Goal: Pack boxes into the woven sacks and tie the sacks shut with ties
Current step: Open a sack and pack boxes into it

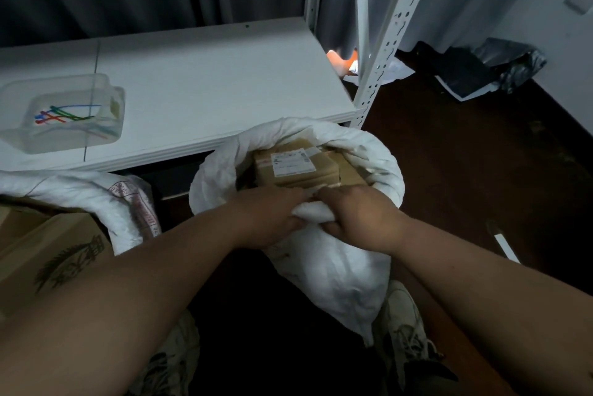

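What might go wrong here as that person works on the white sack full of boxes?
The box on top sits right up at the sack mouth, so there may be too little loose cloth to gather and tie. Both the left hand and the right hand grip the rolled rim, while the ties lie in a tub on the shelf; letting go to fetch one could let the rim slump.

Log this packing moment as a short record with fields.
sack: white woven sack, mouth open, rim rolled down
contents: cardboard boxes, top one labelled
left hand: left hand holds near rim in its grip
right hand: right hand holds same rim beside it
ties: coloured ties in clear tray on white shelf
tied: not yet
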